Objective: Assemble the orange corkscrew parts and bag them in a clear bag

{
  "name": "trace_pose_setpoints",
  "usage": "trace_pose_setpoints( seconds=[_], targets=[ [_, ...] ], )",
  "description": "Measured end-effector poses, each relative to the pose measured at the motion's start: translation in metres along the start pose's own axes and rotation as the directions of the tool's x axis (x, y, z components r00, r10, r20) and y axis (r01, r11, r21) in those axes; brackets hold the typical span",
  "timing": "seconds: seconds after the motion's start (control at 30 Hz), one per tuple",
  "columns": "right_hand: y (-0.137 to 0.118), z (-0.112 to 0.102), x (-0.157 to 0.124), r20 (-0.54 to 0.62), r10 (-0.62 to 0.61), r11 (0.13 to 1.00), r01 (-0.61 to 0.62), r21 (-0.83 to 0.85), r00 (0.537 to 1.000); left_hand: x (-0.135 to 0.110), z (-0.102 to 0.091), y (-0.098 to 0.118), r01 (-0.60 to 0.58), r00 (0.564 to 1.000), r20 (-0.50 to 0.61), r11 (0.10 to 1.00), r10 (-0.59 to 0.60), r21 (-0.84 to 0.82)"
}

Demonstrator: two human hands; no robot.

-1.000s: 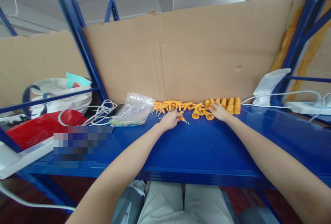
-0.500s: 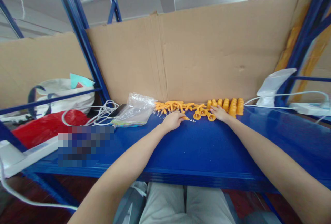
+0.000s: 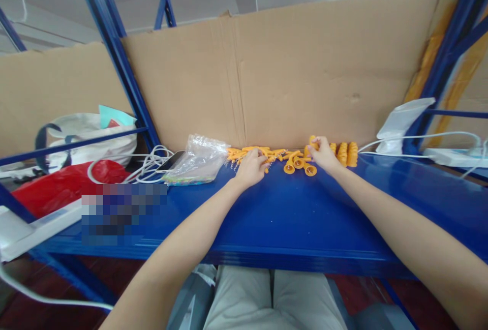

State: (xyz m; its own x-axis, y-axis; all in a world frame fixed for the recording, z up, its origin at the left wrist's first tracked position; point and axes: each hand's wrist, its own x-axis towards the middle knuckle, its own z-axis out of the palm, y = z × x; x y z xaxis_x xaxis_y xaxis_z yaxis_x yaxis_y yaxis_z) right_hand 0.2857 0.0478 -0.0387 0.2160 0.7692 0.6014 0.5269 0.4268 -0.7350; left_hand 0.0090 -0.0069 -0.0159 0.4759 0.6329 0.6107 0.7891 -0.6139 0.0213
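My left hand is closed over the left pile, its fingers pinching an orange corkscrew that they mostly hide. Around it lie several orange corkscrew pieces with bare metal spirals. My right hand holds up an orange ribbed sleeve between thumb and fingers, just above the table. Below and left of that hand, several orange pieces with open bell-shaped ends face me. A row of orange ribbed sleeves stands to the right, partly behind the hand.
Cardboard closes off the back of the blue table. A clear plastic bag lies left of the pieces, near white cables and a red bag. At right are a white pouch and a power strip.
My right hand has lifted an orange ribbed sleeve off the table. My left hand has drawn slightly left and up, and the corkscrew's spiral no longer points out flat to the right.
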Motion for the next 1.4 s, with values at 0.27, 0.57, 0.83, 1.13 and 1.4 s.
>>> trace_pose_setpoints(
  seconds=[0.27, 0.57, 0.83, 1.13, 1.4],
  targets=[
    [-0.043, -0.006, -0.016, 0.345, -0.251, 0.917, 0.337, -0.216, 0.905, -0.002, 0.002, -0.007, 0.158, 0.982, 0.101, 0.987, -0.157, -0.007],
    [-0.062, -0.002, -0.033, 0.498, -0.238, 0.918, 0.361, -0.165, 0.834, -0.002, 0.001, -0.009, 0.202, 0.97, 0.122, 0.975, -0.212, 0.09],
    [-0.063, -0.003, -0.033, 0.458, -0.212, 0.899, 0.356, -0.255, 0.863, -0.003, 0.005, -0.011, 0.189, 0.969, 0.141, 0.976, -0.204, 0.11],
    [-0.064, -0.006, -0.034, 0.446, -0.211, 0.864, 0.379, -0.33, 0.87, -0.003, 0.009, -0.013, 0.168, 0.976, 0.121, 0.98, -0.18, 0.102],
    [-0.071, -0.003, -0.037, 0.474, -0.254, 0.875, 0.409, -0.259, 0.843, -0.001, 0.006, -0.005, 0.104, 0.986, 0.122, 0.992, -0.113, 0.071]
  ],
)
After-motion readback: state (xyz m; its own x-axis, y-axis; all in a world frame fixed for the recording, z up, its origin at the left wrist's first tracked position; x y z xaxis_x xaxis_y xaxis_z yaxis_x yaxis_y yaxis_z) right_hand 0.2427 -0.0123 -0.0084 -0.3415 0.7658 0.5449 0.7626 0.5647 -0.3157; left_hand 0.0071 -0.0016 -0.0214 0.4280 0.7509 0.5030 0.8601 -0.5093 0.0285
